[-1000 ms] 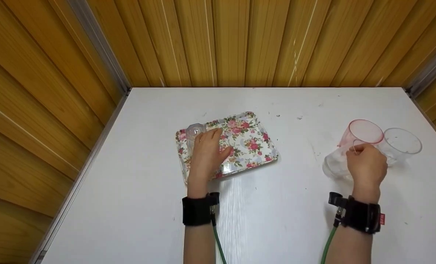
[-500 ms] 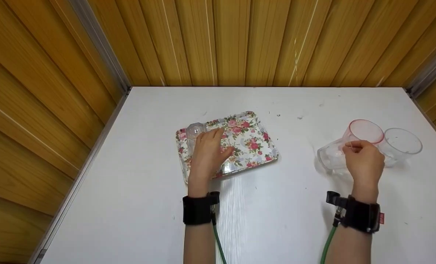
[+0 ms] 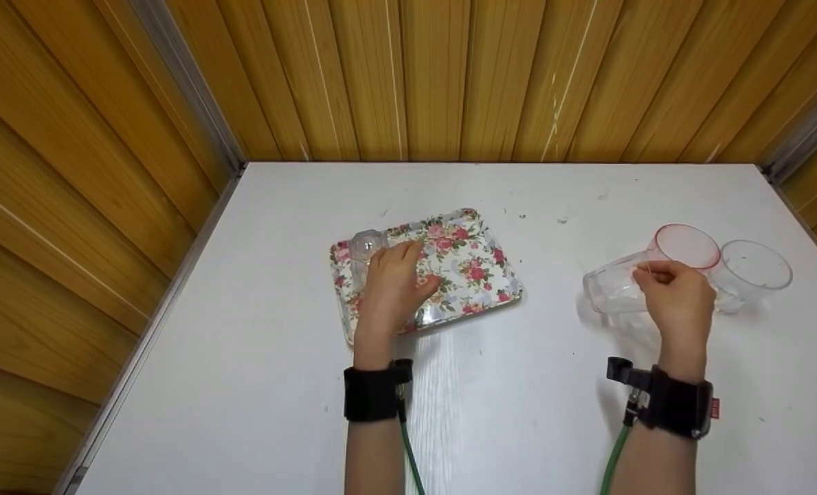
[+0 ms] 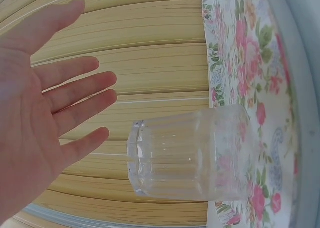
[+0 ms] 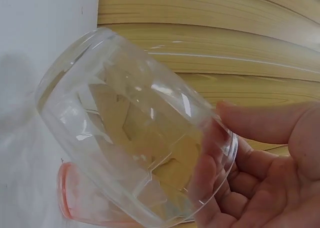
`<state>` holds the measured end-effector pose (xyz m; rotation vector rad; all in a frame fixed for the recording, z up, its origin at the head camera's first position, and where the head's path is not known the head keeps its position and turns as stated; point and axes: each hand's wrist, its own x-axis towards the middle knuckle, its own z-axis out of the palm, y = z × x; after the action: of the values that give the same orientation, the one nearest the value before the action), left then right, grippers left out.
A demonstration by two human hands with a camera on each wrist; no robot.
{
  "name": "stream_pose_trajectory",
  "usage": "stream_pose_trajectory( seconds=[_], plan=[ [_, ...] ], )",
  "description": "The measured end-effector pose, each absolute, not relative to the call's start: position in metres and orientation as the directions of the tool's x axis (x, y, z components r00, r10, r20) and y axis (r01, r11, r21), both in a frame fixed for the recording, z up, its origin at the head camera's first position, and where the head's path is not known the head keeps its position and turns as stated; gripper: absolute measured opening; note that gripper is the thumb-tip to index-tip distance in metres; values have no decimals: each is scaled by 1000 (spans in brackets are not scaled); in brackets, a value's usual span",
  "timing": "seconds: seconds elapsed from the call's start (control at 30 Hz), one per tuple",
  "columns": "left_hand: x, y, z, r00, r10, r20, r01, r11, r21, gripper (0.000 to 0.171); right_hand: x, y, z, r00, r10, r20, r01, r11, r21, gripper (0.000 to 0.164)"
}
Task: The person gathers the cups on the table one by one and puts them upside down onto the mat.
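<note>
My right hand (image 3: 681,306) pinches the rim of a clear drinking glass (image 3: 609,287) between thumb and fingers. That glass leans well over, its base toward the left, and in the right wrist view the tilted glass (image 5: 130,118) fills the middle. My left hand (image 3: 391,292) hovers over a flower-patterned tray (image 3: 473,275), fingers spread and relaxed. A faceted clear glass (image 3: 368,245) stands upside down on the tray's left end. The left wrist view has a gap between the fingers and this faceted glass (image 4: 175,155).
Behind the right hand stands a pink-tinted glass (image 3: 683,244), with another clear glass (image 3: 755,268) close on its right. All rest on a white table (image 3: 518,405). Wood-look panels (image 3: 429,82) rise at the back and sides.
The clear glass in my right hand has tipped further, its base swinging left and up. The right hand has shifted slightly left. My left hand has hardly moved.
</note>
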<state>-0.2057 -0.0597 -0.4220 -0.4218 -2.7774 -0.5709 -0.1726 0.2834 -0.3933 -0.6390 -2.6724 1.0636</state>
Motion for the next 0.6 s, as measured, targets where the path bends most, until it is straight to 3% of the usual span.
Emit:
stream_pose_trajectory(
  seconds=[0.6],
  plan=[
    [-206,-59,-420,-914,258,312,359,873,330,61,-181,254,-392,-931,364,24,174,502,-847,31]
  ],
)
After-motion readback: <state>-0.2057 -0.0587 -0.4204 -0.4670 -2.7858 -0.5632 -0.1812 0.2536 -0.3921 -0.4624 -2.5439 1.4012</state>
